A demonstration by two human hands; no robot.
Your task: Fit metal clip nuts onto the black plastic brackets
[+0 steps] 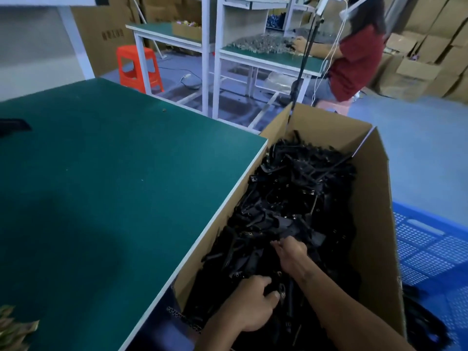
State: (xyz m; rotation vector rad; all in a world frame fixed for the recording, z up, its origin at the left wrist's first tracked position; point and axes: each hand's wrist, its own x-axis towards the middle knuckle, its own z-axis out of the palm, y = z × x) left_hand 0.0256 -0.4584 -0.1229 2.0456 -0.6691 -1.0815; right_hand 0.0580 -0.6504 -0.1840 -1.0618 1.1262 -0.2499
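Clearly, tangling worries me. At lower centre my left hand (249, 304) clenches around black plastic brackets (291, 198) heaped in the brown cardboard box (369, 188); just right, my right hand (291, 252) digs in, fingers curled, grip hidden. Interlocked pieces could snag, spilling over the box's edge.

Dark print on cardboard carton (111, 34) at back, too blurred to read.

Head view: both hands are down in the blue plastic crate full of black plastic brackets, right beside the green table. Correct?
Not quite. In the head view the left hand and right hand reach into an open brown cardboard box, not a blue crate. The black plastic brackets fill it, beside the green-topped table.
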